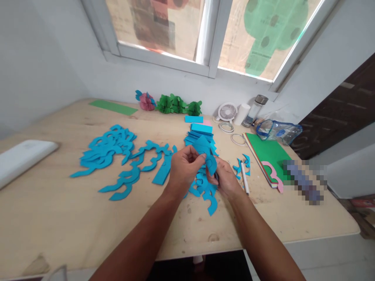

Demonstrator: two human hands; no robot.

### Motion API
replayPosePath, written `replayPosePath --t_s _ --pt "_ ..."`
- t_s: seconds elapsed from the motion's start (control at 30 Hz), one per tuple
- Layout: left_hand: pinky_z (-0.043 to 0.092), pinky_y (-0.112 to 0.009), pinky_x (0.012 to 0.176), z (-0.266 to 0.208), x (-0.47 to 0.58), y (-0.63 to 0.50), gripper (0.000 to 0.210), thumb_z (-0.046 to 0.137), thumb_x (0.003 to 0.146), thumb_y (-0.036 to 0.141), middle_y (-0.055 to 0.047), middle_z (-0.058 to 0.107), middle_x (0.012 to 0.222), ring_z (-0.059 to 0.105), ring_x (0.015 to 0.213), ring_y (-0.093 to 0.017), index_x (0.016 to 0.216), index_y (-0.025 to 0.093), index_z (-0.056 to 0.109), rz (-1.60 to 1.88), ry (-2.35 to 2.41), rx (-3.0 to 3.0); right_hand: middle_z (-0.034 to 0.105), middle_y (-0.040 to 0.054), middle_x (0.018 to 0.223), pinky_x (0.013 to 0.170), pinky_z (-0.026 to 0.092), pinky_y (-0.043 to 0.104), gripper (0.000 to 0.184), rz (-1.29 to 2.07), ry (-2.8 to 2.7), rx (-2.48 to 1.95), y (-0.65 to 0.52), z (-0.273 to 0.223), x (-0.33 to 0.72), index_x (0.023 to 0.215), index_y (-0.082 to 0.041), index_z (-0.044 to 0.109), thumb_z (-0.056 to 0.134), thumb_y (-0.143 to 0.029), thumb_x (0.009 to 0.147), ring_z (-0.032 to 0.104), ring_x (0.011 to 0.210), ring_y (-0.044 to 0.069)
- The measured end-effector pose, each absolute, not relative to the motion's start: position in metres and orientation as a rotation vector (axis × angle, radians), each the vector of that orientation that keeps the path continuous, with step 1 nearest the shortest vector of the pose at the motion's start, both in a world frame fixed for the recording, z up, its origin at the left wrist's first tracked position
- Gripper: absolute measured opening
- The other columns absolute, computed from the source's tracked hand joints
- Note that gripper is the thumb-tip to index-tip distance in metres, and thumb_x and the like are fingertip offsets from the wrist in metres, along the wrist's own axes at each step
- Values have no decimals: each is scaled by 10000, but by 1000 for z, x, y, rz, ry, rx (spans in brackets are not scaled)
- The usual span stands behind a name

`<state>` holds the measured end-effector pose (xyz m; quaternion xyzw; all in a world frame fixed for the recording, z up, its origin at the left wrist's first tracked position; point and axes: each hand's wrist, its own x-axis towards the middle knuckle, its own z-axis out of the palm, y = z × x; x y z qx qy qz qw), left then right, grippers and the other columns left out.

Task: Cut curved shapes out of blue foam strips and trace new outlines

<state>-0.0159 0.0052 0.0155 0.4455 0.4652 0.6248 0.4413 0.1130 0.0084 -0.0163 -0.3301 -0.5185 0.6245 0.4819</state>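
My left hand (183, 168) pinches a piece of blue paper (202, 145) over the middle of the table. A curved line marks its rounded lower end. Close beside it, my right hand (225, 178) is closed around what look like dark-handled scissors (216, 176), mostly hidden by the fingers and paper. Blue paper offcuts (211, 205) lie beneath both hands. Just behind them is a stack of blue paper strips (200, 128). To the left are curved blue cutouts (127, 177) and a larger pile of wavy cutouts (102, 146).
A white pen (244, 178) lies right of my hands, near a green paper pad (266, 154) with a pink cutout (272, 173). Along the back stand green paper decorations (177, 104), a small fan (227, 112) and a bottle (255, 111). A white device (26, 158) sits left.
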Motion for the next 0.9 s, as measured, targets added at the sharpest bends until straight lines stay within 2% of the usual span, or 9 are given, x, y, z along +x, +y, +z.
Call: replayPosePath --t_s 0.2,0.53,0.9 --pt "297 -209 437 18 -15 4 242 672 610 240 64 425 463 367 457 -77 498 185 465 1582 1167 1131 395 -71 426 376 165 225 483 1508 -1259 -819 10 -18 113 609 -186 474 564 -612 818 276 355 53" --pt "376 -225 504 16 -15 6 202 702 596 286 39 529 523 462 504 -95 539 161 554 1482 1082 1052 389 -74 441 373 164 216 449 1537 -1237 -828 11 -19 112 604 -187 469 578 -565 822 261 361 48" --pt "371 -229 490 17 -16 5 210 706 592 291 38 521 497 452 486 -97 533 153 559 1466 1146 1049 358 -74 418 369 161 213 478 1578 -1225 -842 10 -16 109 557 -188 436 565 -564 822 249 350 45"
